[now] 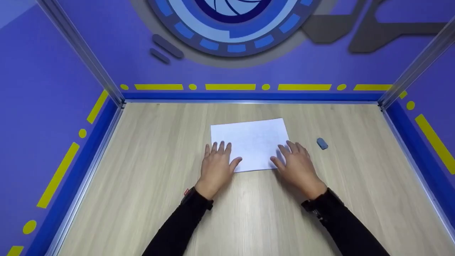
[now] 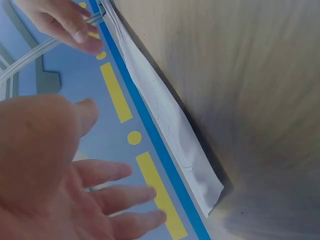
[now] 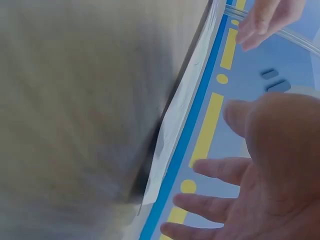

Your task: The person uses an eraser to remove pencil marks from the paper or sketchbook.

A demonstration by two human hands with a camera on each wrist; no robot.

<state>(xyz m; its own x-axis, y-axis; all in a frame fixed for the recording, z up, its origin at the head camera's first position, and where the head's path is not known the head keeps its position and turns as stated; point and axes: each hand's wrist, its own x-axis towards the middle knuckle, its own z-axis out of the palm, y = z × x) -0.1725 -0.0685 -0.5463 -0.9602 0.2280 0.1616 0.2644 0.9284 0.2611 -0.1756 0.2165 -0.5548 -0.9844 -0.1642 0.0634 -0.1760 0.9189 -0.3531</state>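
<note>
A white sheet of paper lies on the wooden table in the head view. Thin dark pen-like lines show on the paper in the left wrist view, and its near edge is slightly raised and wavy. My left hand is over the sheet's left near corner, fingers spread and thumb out. Over the right near corner is my right hand, its fingers also spread. Both wrist views show a gap between the palms and the paper, and neither hand grips anything.
A small blue-grey block lies on the table to the right of my right hand. Purple-blue panels with yellow marks, such as the back wall, enclose the table at the back and both sides.
</note>
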